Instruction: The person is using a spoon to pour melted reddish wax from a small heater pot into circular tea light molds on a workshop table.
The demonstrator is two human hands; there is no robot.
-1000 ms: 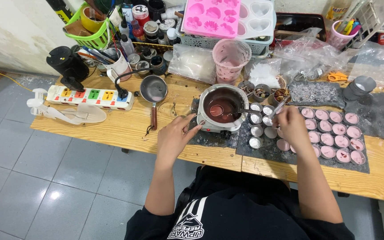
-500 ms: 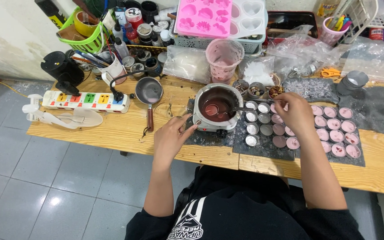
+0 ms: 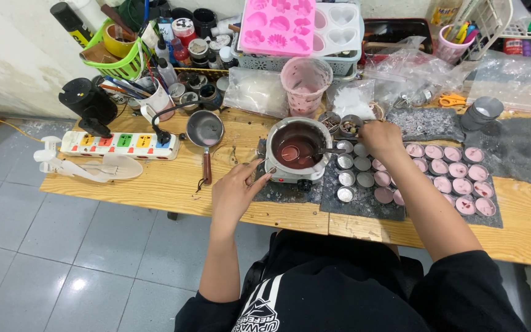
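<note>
Round steel melting pot (image 3: 298, 149) of glossy red-brown wax sits mid wooden surface (image 3: 155, 178). Left hand (image 3: 236, 192) grip pinches the pot's thin metal handle (image 3: 264, 167); right hand (image 3: 381, 138) grip closed over small foil cups (image 3: 355, 166), contents unclear.

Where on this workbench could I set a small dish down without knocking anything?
Bare wood shows along the front edge of the table, between the white power strip and the left hand, and at the near right corner beyond the grey mat of small cups. The back row around the melting pot and pink measuring cup is crowded.
</note>
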